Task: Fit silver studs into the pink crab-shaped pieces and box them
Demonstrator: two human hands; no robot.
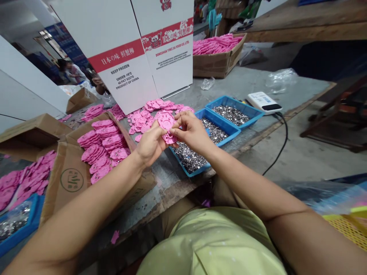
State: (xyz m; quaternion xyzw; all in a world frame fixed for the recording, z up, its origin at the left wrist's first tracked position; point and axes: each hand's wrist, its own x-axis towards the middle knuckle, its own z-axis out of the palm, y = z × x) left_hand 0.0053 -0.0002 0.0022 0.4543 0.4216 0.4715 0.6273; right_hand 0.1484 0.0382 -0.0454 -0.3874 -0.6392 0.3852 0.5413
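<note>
My left hand (pixel 151 145) grips a flat pink plastic piece (pixel 165 120) with a round raised ring and scalloped edge, held above the table's front part. The thumb and forefinger of my right hand (pixel 191 131) are pinched together against its lower right part; whatever small thing lies between them is hidden. Loose pink pieces (pixel 140 121) are heaped just behind my hands. Beneath and beside my right hand stand blue trays of small shiny metal parts: a near one (pixel 189 174), a middle one (pixel 235 133) and a far one (pixel 255 117).
Left of my hands, an open cardboard box (pixel 64 179) holds stacked pink pieces. A tall white printed carton (pixel 137 57) stands behind the heap. Farther back is another box (pixel 213 65) of pink pieces. A white device (pixel 263 102) with a black cable sits at right.
</note>
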